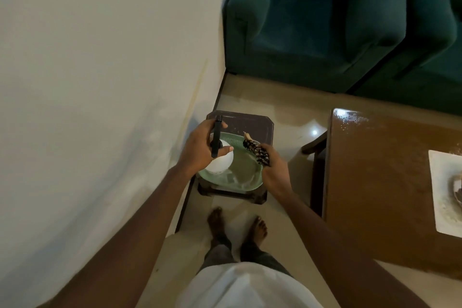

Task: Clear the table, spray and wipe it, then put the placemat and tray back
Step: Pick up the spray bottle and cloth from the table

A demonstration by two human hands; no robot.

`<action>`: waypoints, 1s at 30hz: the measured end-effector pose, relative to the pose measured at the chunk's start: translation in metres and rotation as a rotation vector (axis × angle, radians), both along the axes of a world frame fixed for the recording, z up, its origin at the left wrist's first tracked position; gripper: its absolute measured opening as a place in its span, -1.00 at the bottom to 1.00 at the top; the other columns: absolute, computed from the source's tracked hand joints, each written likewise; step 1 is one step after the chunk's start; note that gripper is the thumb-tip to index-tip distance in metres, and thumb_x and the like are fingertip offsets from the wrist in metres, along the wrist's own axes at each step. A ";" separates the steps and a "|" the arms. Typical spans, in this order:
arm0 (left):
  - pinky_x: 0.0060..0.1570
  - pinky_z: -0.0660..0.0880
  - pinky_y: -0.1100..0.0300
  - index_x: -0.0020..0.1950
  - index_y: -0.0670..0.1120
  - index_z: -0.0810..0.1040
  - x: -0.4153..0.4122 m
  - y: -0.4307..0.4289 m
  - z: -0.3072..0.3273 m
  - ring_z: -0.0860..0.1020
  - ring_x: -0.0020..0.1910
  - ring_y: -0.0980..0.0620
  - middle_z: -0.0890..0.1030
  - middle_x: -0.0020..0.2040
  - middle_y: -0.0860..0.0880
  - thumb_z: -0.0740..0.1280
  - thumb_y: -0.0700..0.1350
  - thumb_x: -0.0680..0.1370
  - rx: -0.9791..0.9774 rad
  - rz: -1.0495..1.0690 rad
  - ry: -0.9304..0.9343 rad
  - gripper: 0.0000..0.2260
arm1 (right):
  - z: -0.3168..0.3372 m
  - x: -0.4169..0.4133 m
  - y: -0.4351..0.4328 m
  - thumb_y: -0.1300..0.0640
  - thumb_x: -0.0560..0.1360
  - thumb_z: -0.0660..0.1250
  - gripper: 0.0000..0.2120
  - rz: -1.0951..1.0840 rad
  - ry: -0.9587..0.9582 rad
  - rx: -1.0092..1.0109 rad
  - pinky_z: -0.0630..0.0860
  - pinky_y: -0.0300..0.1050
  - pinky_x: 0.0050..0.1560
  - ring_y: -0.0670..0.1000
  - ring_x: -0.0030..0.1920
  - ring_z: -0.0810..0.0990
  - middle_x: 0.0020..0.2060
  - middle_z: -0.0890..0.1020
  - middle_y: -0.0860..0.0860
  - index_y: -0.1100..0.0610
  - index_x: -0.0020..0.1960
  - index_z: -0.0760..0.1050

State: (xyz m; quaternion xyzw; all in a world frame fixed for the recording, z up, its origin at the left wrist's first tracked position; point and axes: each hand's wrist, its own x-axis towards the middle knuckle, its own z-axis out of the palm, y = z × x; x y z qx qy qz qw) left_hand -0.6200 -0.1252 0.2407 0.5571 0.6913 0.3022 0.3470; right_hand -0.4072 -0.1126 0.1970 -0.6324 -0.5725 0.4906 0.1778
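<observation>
Where a teal sofa (325, 20) fills the space beyond the dark stool (250, 124), a glossy wooden table (375, 170) stands just right of that stool. A pale green tray (240, 170) rests on the stool, and a white placemat (442, 195) lies on the table, well right of the stool. A white rounded object (221, 162) sits in the tray's left part. Above the stool, the left hand (200, 147) curls round a slim black stick-like device (216, 137); the right hand (273, 170) grips a black-and-cream patterned bundle (257, 151).
</observation>
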 end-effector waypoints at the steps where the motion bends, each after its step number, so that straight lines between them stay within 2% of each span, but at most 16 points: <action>1: -0.03 0.54 0.31 0.22 0.00 0.52 -0.003 0.002 -0.007 0.66 -0.13 0.05 0.63 0.08 0.03 0.61 -0.02 0.35 -0.005 -0.012 -0.003 -0.50 | -0.002 -0.004 0.001 0.48 0.49 0.14 -0.44 0.009 -0.008 -0.003 0.44 -0.50 -0.14 -0.03 0.10 0.55 0.12 0.59 -0.03 0.06 0.38 0.44; 2: -0.07 0.53 0.36 0.22 -0.01 0.52 -0.006 0.004 -0.016 0.66 -0.15 0.06 0.63 0.04 0.02 0.61 -0.04 0.36 -0.014 -0.026 -0.013 -0.51 | -0.008 -0.010 0.002 0.49 0.48 0.13 -0.42 0.017 -0.018 -0.010 0.49 -0.41 -0.06 -0.02 0.12 0.56 0.12 0.59 -0.02 0.05 0.38 0.45; 4: -0.13 0.51 0.44 0.23 -0.01 0.51 -0.012 0.010 -0.033 0.65 -0.17 0.07 0.61 -0.01 0.02 0.61 -0.10 0.37 -0.041 -0.067 -0.028 -0.51 | -0.022 -0.021 0.006 0.51 0.45 0.12 -0.40 0.031 -0.040 -0.021 0.56 -0.10 0.13 0.02 0.15 0.56 0.14 0.60 0.02 0.06 0.36 0.46; 6: -0.13 0.52 0.44 0.24 -0.02 0.50 -0.019 0.014 -0.049 0.66 -0.17 0.09 0.61 -0.05 0.02 0.61 -0.15 0.37 -0.060 -0.102 -0.030 -0.50 | -0.036 -0.031 0.012 0.51 0.47 0.15 -0.44 0.058 -0.062 -0.044 0.54 0.01 0.22 0.03 0.20 0.55 0.18 0.59 0.04 0.08 0.36 0.45; 11: -0.08 0.45 0.55 0.24 -0.03 0.48 -0.032 0.025 -0.092 0.64 -0.15 0.10 0.47 0.00 0.28 0.61 -0.16 0.35 -0.064 -0.142 0.004 -0.48 | -0.073 -0.050 0.027 0.47 0.51 0.17 -0.47 0.071 -0.151 -0.070 0.47 -0.03 0.24 0.07 0.27 0.51 0.25 0.55 0.07 0.08 0.40 0.41; 13: -0.08 0.44 0.56 0.24 0.00 0.48 -0.036 0.026 -0.109 0.64 -0.15 0.15 0.50 -0.02 0.24 0.62 -0.13 0.34 -0.064 -0.145 0.002 -0.46 | -0.090 -0.055 0.029 0.40 0.49 0.25 -0.42 0.133 -0.269 -0.035 0.41 0.06 0.34 0.10 0.36 0.44 0.37 0.47 0.06 0.05 0.46 0.34; 16: -0.06 0.41 0.57 0.25 0.03 0.45 -0.040 0.029 -0.133 0.59 -0.09 0.28 0.52 0.05 0.16 0.62 -0.07 0.34 -0.033 -0.153 0.011 -0.44 | -0.122 -0.063 0.029 0.15 0.49 0.40 -0.33 0.360 -0.489 0.121 0.21 0.16 0.49 0.11 0.50 0.25 0.49 0.32 0.04 0.02 0.53 0.22; 19: 0.03 0.41 0.50 0.24 0.14 0.42 -0.043 0.025 -0.153 0.53 0.03 0.31 0.52 0.19 0.14 0.61 -0.05 0.35 0.006 -0.163 0.000 -0.44 | -0.160 -0.069 0.024 0.04 0.52 0.36 -0.33 0.586 -0.658 0.029 0.24 0.24 0.44 0.16 0.51 0.18 0.50 0.23 0.08 0.01 0.54 0.14; 22: 0.18 0.49 0.22 0.26 0.19 0.40 -0.045 0.021 -0.174 0.52 0.18 0.12 0.53 0.26 0.07 0.60 -0.04 0.35 0.027 -0.202 0.001 -0.42 | -0.183 -0.071 0.019 0.09 0.48 0.40 -0.26 0.589 -0.663 -0.108 0.42 0.30 0.26 0.18 0.51 0.07 0.51 0.10 0.08 0.02 0.53 0.08; 25: 0.18 0.52 0.15 0.26 0.24 0.38 -0.046 0.018 -0.185 0.55 0.17 0.05 0.52 0.27 0.05 0.60 -0.02 0.35 0.023 -0.191 -0.026 -0.40 | -0.193 -0.072 0.016 0.08 0.46 0.44 -0.19 0.585 -0.645 -0.106 0.49 0.29 0.17 0.18 0.50 0.03 0.51 0.03 0.07 0.02 0.53 0.03; 27: 0.22 0.51 0.12 0.26 0.19 0.40 -0.048 0.017 -0.189 0.53 0.20 0.07 0.52 0.27 0.05 0.59 0.03 0.34 0.044 -0.177 -0.040 -0.43 | -0.197 -0.069 0.019 0.07 0.45 0.45 -0.16 0.591 -0.607 -0.128 0.46 0.28 0.23 0.20 0.50 0.02 0.52 0.00 0.08 0.03 0.55 0.01; 30: 0.23 0.50 0.10 0.28 0.20 0.39 -0.051 0.016 -0.189 0.52 0.23 0.05 0.51 0.29 0.04 0.58 0.10 0.31 0.009 -0.174 -0.044 -0.38 | -0.196 -0.065 0.025 0.10 0.44 0.47 -0.13 0.624 -0.538 -0.203 0.30 0.27 0.40 0.24 0.52 -0.01 0.54 -0.02 0.11 0.06 0.57 0.02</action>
